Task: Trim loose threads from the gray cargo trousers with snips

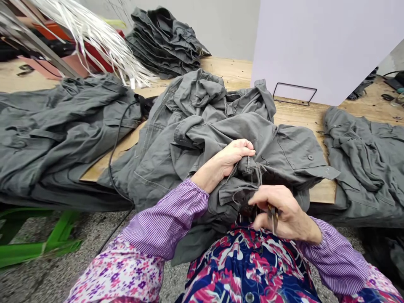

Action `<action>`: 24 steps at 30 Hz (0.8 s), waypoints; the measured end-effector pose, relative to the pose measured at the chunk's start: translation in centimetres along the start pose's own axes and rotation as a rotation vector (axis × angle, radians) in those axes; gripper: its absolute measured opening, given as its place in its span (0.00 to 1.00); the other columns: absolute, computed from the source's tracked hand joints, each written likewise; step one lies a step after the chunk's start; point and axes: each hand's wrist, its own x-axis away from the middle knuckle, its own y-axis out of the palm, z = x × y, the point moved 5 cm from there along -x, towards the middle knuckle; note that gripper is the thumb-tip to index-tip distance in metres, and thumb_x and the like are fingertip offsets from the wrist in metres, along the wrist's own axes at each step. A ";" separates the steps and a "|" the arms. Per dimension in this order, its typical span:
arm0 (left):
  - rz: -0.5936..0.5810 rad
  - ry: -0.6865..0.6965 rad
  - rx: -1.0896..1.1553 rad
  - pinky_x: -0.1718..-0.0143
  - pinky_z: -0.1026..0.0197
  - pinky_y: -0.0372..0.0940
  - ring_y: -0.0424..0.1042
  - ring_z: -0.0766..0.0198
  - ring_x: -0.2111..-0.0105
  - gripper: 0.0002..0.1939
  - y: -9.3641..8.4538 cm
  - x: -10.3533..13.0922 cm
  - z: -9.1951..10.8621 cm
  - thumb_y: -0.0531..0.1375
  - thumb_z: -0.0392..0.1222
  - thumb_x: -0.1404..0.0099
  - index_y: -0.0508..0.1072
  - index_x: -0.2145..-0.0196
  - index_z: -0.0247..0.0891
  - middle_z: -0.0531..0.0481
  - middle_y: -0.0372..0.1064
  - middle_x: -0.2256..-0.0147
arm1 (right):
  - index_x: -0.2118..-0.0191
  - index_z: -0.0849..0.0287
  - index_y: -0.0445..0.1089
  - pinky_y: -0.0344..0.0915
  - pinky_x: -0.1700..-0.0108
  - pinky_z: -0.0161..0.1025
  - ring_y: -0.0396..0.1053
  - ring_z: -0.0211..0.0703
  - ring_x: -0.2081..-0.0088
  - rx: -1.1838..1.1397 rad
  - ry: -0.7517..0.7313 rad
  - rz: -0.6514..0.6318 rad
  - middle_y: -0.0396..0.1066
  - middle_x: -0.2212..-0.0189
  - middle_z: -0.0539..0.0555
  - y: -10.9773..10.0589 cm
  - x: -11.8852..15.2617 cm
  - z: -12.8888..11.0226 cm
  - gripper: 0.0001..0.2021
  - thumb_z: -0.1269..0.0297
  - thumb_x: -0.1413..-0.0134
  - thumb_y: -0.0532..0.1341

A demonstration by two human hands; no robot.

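A dark grey cloth garment (221,130) lies bunched across the table edge and hangs down in front of me. A pocket (293,147) with a button shows on its right part. My left hand (235,155) pinches the cloth at a stitched seam, where loose thread ends stick out. Below and to the right, close to the garment's lower folds, my right hand (279,210) is curled around small metal thread snips (273,216). Part of the snips is hidden by the fingers, and their blades are hard to make out.
More grey garments (57,134) lie to the left, others (369,160) to the right, and a folded stack (164,42) stands behind. White strips (94,33) hang at upper left. A black cable (115,155) runs down past the table edge. A pale board (315,50) stands at the back.
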 end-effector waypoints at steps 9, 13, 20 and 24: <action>-0.023 0.007 0.029 0.83 0.70 0.48 0.52 0.76 0.84 0.08 0.0 -0.2 -0.1 0.60 0.29 0.57 0.63 0.78 0.34 0.60 0.53 0.82 | 0.58 0.64 0.64 0.56 0.67 0.39 0.59 0.43 0.69 0.825 -0.083 0.065 0.64 0.71 0.56 -0.7 0.3 4.7 0.09 0.65 0.39 0.52; -0.025 0.001 0.033 0.83 0.70 0.48 0.52 0.76 0.85 0.08 0.0 -0.1 0.0 0.60 0.29 0.56 0.62 0.79 0.34 0.60 0.53 0.83 | 0.56 0.64 0.65 0.54 0.68 0.39 0.58 0.43 0.69 0.856 -0.126 0.046 0.65 0.71 0.56 -0.9 0.1 4.9 0.10 0.65 0.39 0.52; -0.030 -0.023 0.047 0.83 0.70 0.49 0.54 0.76 0.85 0.08 0.1 0.0 -0.1 0.60 0.28 0.55 0.63 0.79 0.34 0.60 0.54 0.83 | 0.56 0.63 0.65 0.52 0.68 0.39 0.58 0.42 0.69 0.901 -0.178 0.033 0.67 0.70 0.56 -1.2 0.0 5.1 0.09 0.65 0.39 0.53; -0.043 -0.027 0.057 0.83 0.70 0.50 0.54 0.76 0.86 0.08 0.1 -0.1 -0.3 0.60 0.29 0.54 0.63 0.78 0.34 0.60 0.55 0.84 | 0.57 0.62 0.65 0.51 0.69 0.40 0.57 0.41 0.70 0.929 -0.225 -0.004 0.67 0.71 0.55 -0.5 -0.6 4.7 0.08 0.65 0.39 0.54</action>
